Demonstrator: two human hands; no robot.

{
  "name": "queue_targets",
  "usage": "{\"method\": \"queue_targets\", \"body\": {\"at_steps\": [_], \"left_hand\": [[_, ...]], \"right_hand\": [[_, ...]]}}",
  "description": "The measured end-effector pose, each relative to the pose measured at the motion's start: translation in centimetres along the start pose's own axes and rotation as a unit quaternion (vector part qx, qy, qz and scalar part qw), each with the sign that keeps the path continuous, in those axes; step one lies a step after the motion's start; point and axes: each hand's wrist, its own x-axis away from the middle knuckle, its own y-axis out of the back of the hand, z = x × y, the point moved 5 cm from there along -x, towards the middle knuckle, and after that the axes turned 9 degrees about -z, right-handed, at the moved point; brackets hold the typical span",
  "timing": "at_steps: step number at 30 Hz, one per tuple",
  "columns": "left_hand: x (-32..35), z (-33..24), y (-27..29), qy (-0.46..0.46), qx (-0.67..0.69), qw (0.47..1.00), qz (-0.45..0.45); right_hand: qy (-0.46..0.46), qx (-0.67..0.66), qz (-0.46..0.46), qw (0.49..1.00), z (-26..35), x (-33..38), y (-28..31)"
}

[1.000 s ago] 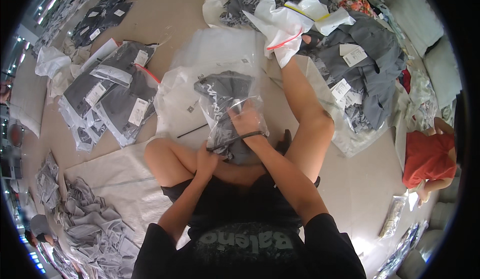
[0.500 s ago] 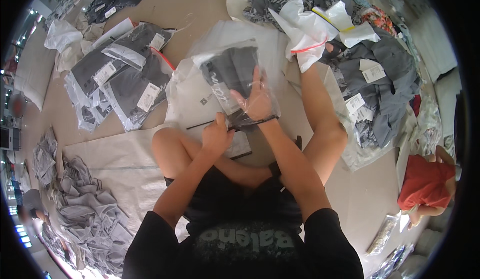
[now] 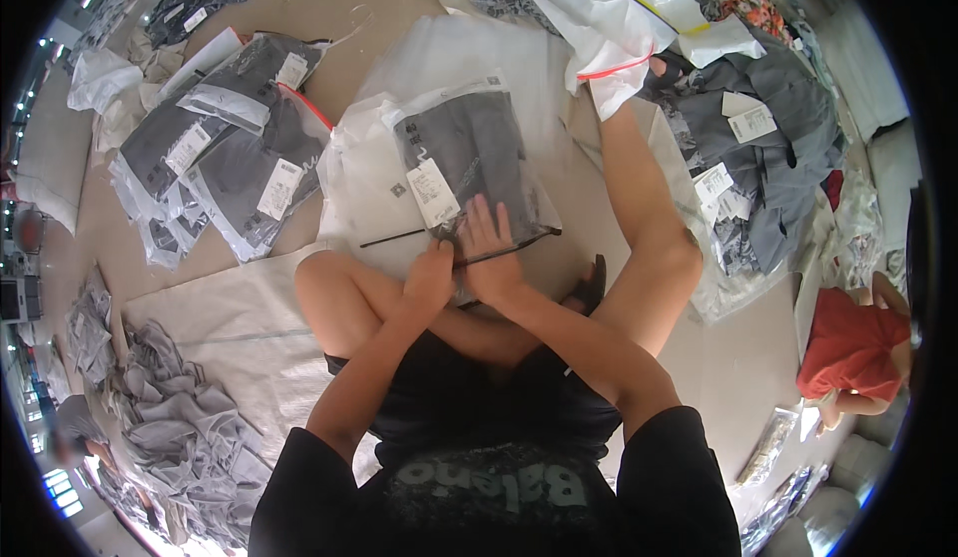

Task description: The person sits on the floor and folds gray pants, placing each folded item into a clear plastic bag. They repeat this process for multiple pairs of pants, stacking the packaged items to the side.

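Observation:
In front of me lies a clear plastic bag with a folded dark grey garment inside. A white tag shows at the garment's left side. My left hand is closed in a pinch at the bag's near left corner, close to a thin black strip along its near edge. My right hand rests on the bag's near end, fingers stretched out and together; part of its palm side is hidden. White plastic sheeting lies beneath the bag.
Bagged grey garments with tags lie at left. Loose grey clothes are heaped at lower left. Tagged grey garments pile up at right beside white plastic bags over my foot. A person in red sits at far right.
My right hand has drawn back toward me from the middle of the bag to its near end. The garment now lies flatter, with its white tag in view. My left hand stays near the corner.

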Motion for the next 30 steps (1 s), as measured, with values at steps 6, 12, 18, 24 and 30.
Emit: {"method": "queue_targets", "body": {"at_steps": [6,12,18,24,30], "left_hand": [[1.0,0.5,-1.0,-0.05,-0.036,0.998,0.02],[-2.4,-0.3,2.6,0.015,-0.059,0.998,-0.017],[-3.1,2.4,-1.5,-0.06,-0.112,0.991,0.037],[-2.6,3.5,-2.7,-0.024,-0.14,0.988,0.068],[-2.4,4.6,-2.2,-0.047,-0.058,0.996,0.056]], "right_hand": [[-0.009,-0.077,0.112,0.991,0.1,0.1,-4.2],[0.053,-0.087,-0.001,0.995,-1.0,-3.0,-5.0],[-0.188,-0.051,-0.121,0.973,-7.6,-2.4,-2.9],[-0.066,0.011,-0.037,0.997,-5.4,1.1,-1.8],[-0.151,-0.141,0.152,0.966,-5.4,2.0,4.2]]}}
